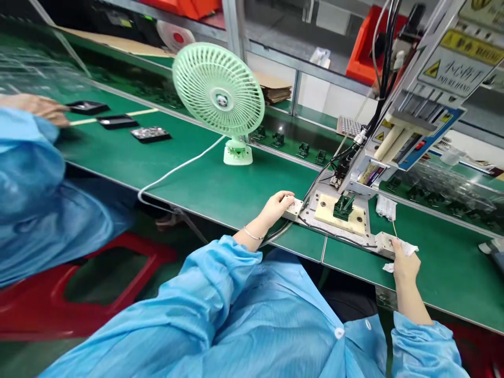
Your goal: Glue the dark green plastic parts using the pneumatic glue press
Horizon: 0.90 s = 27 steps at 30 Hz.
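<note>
My left hand (274, 208) is curled over the white button box (293, 209) at the left end of a press base. On the other end, my right hand (406, 264) has its fingers on a second button box (385, 245). Crumpled white tissue (410, 248) pokes out from both sides of that hand, and a thin stick rises beside it. Between the hands, a dark green plastic part (344, 208) sits on the cream fixture plate (360, 221), under the press head (370, 173).
A green fan (220, 97) stands on the green bench (197, 178), its white cable (173, 170) looping over the edge. Black trays (118, 122) lie to the left, near a co-worker's hand (37, 109). Several green parts (303, 150) line the strip behind. White tubes (386, 207) lie right of the press.
</note>
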Each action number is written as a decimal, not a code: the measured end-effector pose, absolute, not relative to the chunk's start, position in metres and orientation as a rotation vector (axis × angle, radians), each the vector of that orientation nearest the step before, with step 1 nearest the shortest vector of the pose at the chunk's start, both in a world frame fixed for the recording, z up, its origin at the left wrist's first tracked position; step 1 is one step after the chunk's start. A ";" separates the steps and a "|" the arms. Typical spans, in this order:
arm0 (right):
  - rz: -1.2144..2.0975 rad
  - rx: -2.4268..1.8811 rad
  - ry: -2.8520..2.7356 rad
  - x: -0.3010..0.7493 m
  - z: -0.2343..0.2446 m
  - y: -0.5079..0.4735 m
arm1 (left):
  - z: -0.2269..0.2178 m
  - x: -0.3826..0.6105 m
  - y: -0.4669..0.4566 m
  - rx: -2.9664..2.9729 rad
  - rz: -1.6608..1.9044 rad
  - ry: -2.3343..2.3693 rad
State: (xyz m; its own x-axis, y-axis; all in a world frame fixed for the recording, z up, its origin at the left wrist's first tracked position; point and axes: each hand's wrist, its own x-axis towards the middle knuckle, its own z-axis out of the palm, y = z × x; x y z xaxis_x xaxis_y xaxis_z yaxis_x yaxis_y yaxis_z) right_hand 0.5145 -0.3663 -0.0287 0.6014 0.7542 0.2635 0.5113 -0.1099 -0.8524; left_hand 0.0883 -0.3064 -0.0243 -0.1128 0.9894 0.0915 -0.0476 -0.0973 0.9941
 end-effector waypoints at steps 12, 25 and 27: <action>0.269 -1.784 -0.965 0.517 -0.030 -0.357 | -0.037 0.084 -0.301 1.200 1.461 1.124; 0.345 -1.872 -0.917 0.513 -0.029 -0.369 | -0.034 0.081 -0.314 1.181 1.419 1.172; 0.375 -1.902 -0.924 0.517 -0.027 -0.372 | -0.033 0.081 -0.317 1.203 1.404 1.194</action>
